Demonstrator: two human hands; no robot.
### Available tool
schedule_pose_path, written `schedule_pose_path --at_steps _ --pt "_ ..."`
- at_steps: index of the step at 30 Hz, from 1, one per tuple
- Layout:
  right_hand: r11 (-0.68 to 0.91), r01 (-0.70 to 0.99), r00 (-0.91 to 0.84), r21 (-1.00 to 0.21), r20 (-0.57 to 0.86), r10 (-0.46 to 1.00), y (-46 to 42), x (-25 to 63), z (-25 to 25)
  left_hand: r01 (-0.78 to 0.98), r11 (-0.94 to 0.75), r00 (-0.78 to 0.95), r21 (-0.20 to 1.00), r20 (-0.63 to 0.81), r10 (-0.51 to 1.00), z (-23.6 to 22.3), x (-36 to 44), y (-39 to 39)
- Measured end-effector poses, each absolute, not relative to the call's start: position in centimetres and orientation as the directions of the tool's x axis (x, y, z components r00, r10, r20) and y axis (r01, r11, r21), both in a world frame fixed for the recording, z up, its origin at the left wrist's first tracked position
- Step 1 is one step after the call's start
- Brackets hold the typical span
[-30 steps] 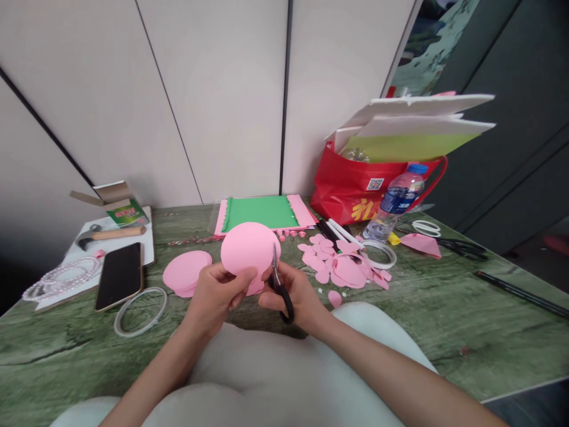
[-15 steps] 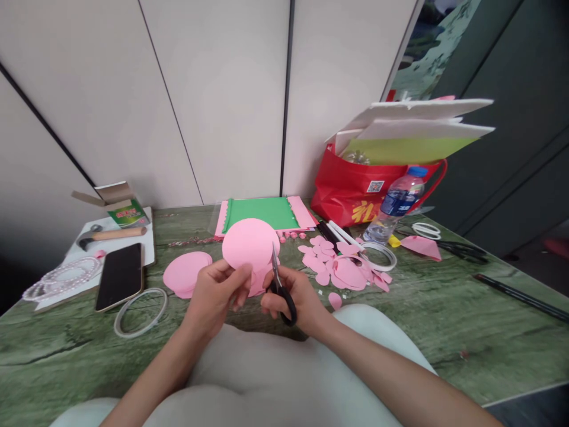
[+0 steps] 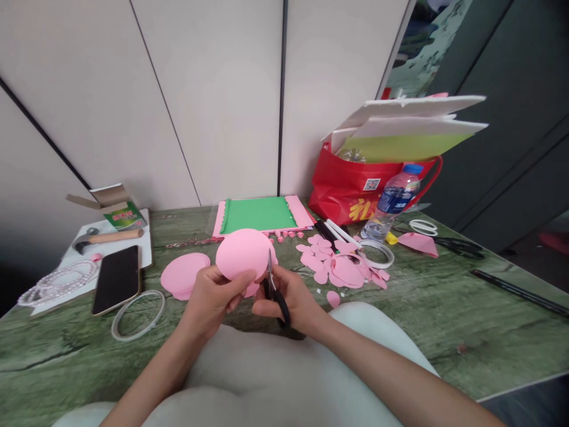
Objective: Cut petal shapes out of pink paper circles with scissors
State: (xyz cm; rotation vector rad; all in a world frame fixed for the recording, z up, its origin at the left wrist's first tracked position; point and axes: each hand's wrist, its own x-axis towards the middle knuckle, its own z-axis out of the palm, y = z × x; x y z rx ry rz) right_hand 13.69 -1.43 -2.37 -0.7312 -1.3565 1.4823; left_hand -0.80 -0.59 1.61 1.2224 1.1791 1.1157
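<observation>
Pinched between thumb and fingers of my left hand [image 3: 217,293] is a round sheet of pink paper [image 3: 243,254], held above the table with its face toward me. My right hand [image 3: 291,301] grips black-handled scissors [image 3: 276,296], whose blades point up at the paper's right edge. A strip of pink paper shows behind the blades and below the disc; how it joins the disc is hidden by my fingers. To the left of my left hand lies a stack of pink paper circles [image 3: 184,273]. Right of my right hand is a pile of pink petal-shaped cutouts [image 3: 320,258].
Left are a phone [image 3: 116,279], a tape roll [image 3: 138,315], a hammer [image 3: 109,236], and a string of beads [image 3: 62,281]. Green paper [image 3: 260,213] lies at the back. A red bag [image 3: 338,184], a water bottle [image 3: 395,201], another tape roll [image 3: 377,254] and black scissors [image 3: 460,246] stand or lie right.
The pink disc first rose slightly, then dropped and tilted back a little. The scissors shifted slightly left, and their blades look closer together. The whole view has moved a little.
</observation>
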Motion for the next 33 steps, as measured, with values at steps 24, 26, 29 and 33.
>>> schedule_pose_path --at_steps 24,26,29,33 --pt "0.072 -0.257 -0.3 -0.964 0.151 0.942 -1.3 13.68 -2.61 -0.043 -0.035 0.102 0.998 0.039 0.994 1.24 -0.97 -0.48" --pt "0.06 -0.242 -0.295 -0.968 0.132 0.946 -1.34 13.66 -2.55 -0.051 -0.038 0.102 0.998 0.043 0.994 1.23 -0.99 -0.46" --pt "0.043 -0.231 -0.287 -0.972 0.11 0.952 -1.37 13.62 -2.46 -0.064 -0.047 0.097 0.997 0.054 0.994 1.2 -1.06 -0.43" --pt "0.022 -0.223 -0.277 -0.975 0.085 0.957 -1.35 13.58 -2.51 -0.132 -0.041 0.113 0.99 0.056 0.992 1.41 -1.11 -0.54"
